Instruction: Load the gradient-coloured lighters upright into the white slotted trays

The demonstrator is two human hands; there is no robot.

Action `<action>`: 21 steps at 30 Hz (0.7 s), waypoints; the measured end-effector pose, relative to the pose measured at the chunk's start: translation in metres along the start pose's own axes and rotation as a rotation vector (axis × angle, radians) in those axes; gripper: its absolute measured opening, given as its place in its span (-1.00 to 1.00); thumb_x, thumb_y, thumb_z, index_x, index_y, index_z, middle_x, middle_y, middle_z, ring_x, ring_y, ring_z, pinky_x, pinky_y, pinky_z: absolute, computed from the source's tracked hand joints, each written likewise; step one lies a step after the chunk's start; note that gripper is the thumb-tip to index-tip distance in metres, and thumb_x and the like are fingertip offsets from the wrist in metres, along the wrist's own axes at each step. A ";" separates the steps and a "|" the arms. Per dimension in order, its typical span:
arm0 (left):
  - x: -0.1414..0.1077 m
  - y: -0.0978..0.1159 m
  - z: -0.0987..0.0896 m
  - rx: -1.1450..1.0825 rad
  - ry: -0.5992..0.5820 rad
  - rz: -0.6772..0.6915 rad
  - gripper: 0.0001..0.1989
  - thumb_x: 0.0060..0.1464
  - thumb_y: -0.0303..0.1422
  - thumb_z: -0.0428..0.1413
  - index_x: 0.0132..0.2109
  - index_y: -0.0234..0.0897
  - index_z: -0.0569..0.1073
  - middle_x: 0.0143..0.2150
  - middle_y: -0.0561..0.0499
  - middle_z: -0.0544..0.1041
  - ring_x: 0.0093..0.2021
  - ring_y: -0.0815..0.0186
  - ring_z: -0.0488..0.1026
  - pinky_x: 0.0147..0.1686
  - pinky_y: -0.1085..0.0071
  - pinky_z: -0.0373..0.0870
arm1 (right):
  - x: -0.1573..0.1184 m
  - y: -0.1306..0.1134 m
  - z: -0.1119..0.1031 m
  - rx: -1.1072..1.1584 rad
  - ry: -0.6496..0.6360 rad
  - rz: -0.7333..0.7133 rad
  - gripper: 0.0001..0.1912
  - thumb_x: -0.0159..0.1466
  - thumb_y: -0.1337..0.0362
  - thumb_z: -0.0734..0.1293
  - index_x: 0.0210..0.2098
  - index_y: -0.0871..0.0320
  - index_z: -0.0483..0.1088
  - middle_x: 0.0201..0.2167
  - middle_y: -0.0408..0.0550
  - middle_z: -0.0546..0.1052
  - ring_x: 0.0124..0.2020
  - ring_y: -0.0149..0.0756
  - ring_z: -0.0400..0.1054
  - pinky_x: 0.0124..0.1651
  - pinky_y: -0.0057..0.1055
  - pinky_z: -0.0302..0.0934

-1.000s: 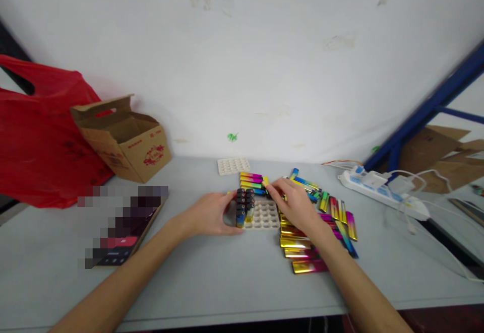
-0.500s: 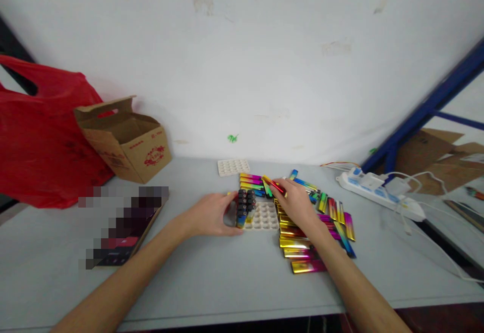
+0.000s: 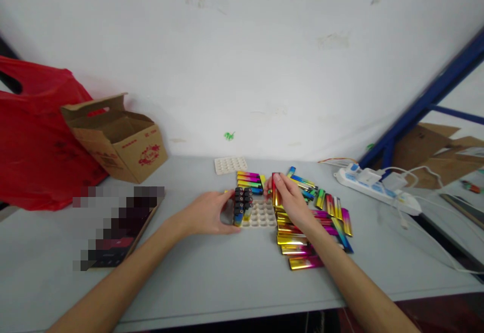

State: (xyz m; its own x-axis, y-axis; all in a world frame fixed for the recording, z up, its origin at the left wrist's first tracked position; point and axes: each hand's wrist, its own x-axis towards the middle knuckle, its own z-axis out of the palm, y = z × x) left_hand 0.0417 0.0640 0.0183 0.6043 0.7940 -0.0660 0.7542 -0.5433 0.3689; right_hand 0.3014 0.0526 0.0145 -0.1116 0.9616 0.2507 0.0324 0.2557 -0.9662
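Note:
My left hand (image 3: 206, 213) curves round the left side of a group of upright lighters (image 3: 239, 203), its thumb and fingers closed against them. Their black tops face up, and they stand in the left part of a white tray (image 3: 260, 216) with rows of pockets. Above the tray's right side, my right hand (image 3: 290, 196) grips a shiny red and gold lighter (image 3: 276, 187), held roughly upright. Many metallic lighters (image 3: 293, 241) lie flat to the right of the tray, partly under my right forearm. Others (image 3: 248, 178) lie in a small stack behind it.
Against the wall rests another white pocketed tray (image 3: 230, 164). An open cardboard box (image 3: 139, 150) and a red plastic bag (image 3: 41, 141) stand at left, near a pixelated dark flat object (image 3: 128, 232). A white power strip (image 3: 378, 188) with cables lies at right, beside a blue frame (image 3: 423, 96).
My right hand has turned the red and gold lighter from slanted to nearly upright, over the tray's right side. My left hand stays at the upright lighters. The view has shifted slightly.

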 end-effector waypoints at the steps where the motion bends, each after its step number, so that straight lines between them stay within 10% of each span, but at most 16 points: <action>1: 0.000 0.000 0.000 -0.001 0.000 -0.001 -0.40 -0.02 0.12 0.33 0.01 -0.17 0.44 -0.16 -0.04 0.66 -0.23 0.06 0.61 -0.31 0.33 0.34 | -0.002 -0.002 0.003 0.055 -0.042 0.023 -0.46 0.45 -0.28 0.28 -0.31 0.07 0.38 -0.46 -0.20 0.42 -0.50 -0.36 0.24 -0.31 -0.38 0.28; 9: 0.000 -0.001 0.001 0.001 0.007 0.014 -0.39 -0.01 0.13 0.33 0.00 -0.19 0.42 -0.17 -0.03 0.66 -0.26 0.08 0.59 -0.34 0.33 0.32 | -0.002 0.003 0.013 0.344 -0.127 0.317 -0.31 0.24 -0.44 0.36 -0.42 0.07 0.23 -0.60 -0.36 0.06 -0.63 -0.49 -0.17 -0.57 -0.51 -0.23; 21: 0.000 -0.001 0.000 0.032 -0.015 0.003 -0.40 0.01 0.11 0.33 0.01 -0.21 0.44 -0.11 -0.09 0.67 -0.18 0.03 0.61 -0.30 0.31 0.34 | -0.006 0.005 0.017 0.150 -0.050 0.329 -0.39 0.36 -0.25 0.20 -0.60 0.01 0.06 -0.71 -0.32 0.00 -0.67 -0.48 -0.27 -0.64 -0.46 -0.28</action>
State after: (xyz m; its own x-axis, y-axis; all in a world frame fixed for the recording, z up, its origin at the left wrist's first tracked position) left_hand 0.0415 0.0646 0.0176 0.6103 0.7882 -0.0788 0.7599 -0.5545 0.3394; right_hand 0.2855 0.0460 0.0074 -0.1682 0.9829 -0.0745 -0.0715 -0.0875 -0.9936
